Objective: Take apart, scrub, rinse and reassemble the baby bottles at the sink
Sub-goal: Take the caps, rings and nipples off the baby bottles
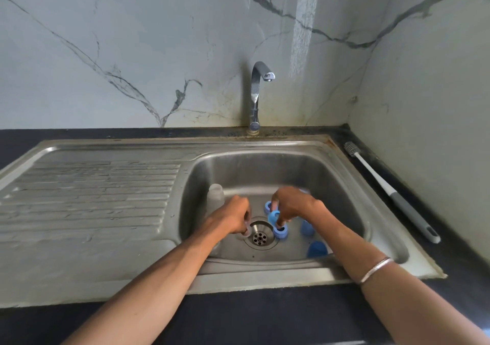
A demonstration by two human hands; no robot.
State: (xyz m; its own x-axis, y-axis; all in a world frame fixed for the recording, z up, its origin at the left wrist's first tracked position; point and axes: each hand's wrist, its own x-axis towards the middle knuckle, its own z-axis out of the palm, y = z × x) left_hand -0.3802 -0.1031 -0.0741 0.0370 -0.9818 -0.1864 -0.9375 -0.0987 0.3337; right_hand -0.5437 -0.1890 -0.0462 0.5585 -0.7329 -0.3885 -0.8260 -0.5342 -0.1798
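A small clear part [248,229] is pinched by the left hand [233,217] beside the drain [259,237]. A blue ring [274,217] is gripped by the right hand [290,204] above two more rings [280,232] in the sink [265,169]; a clear bottle [215,196] stands left, a brush [389,191] lies right.

A dark countertop [265,315] carries an inset stainless-steel sink [265,275] with a ribbed drainboard [92,193] left of the basin. A chrome faucet [256,98] rises from the counter just behind the basin. A bottle brush [392,193], white-shafted with a grey handle, lies on the counter just right of the sink, bristles toward the wall.
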